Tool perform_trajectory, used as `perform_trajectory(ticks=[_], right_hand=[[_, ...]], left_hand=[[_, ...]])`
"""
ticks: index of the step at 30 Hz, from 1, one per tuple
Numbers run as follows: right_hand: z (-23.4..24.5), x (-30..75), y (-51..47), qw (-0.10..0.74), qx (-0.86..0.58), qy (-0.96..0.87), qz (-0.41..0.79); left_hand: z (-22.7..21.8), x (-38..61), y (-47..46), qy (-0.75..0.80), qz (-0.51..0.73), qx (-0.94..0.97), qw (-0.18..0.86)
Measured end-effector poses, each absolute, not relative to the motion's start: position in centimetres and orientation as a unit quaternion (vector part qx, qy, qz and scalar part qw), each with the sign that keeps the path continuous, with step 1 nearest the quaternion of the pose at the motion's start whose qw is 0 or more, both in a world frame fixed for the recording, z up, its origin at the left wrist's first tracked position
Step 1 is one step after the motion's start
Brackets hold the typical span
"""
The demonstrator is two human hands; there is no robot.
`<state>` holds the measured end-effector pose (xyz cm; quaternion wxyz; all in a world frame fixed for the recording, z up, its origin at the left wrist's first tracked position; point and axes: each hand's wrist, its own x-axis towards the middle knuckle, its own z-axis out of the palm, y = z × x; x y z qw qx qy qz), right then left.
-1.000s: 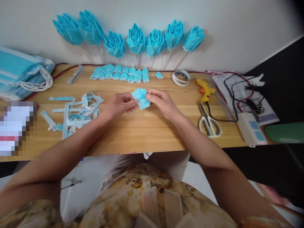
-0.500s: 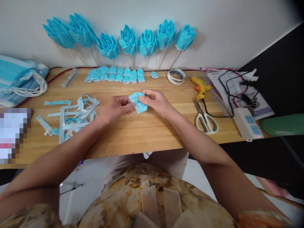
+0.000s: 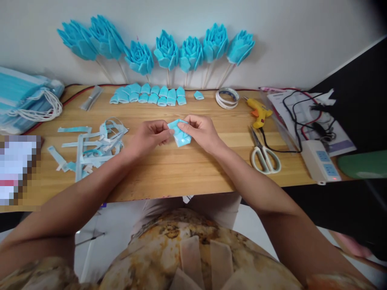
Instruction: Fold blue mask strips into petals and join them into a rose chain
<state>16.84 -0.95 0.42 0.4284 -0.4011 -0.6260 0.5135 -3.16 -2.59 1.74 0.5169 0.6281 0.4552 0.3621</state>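
A folded blue piece [image 3: 182, 137] is pinched between the left hand [image 3: 150, 137] and the right hand [image 3: 202, 131], just above the surface [image 3: 181, 173]. Bare wood is seen toward the near edge at 6 o'clock. Cut strips [image 3: 90, 145] lie at 9 o'clock and scissors [image 3: 265, 155] at 3 o'clock.

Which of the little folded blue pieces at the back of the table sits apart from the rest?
The rightmost one, lying alone, nearest the tape roll.
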Motion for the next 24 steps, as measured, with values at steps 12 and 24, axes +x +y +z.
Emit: perform_trajectory(ticks=[12, 24], right_hand=[[0.72, 17.12, -0.81, 0.429, -0.389, -0.611, 0.539], [0.12, 17.11, -0.92, 0.427, -0.408, -0.674, 0.444]], left_hand=[[1.61, -3.02, -2.79, 0.445, 0.343, 0.644, 0.520], [1.09, -3.01, -2.45, 0.446, 0.378, 0.632, 0.509]])
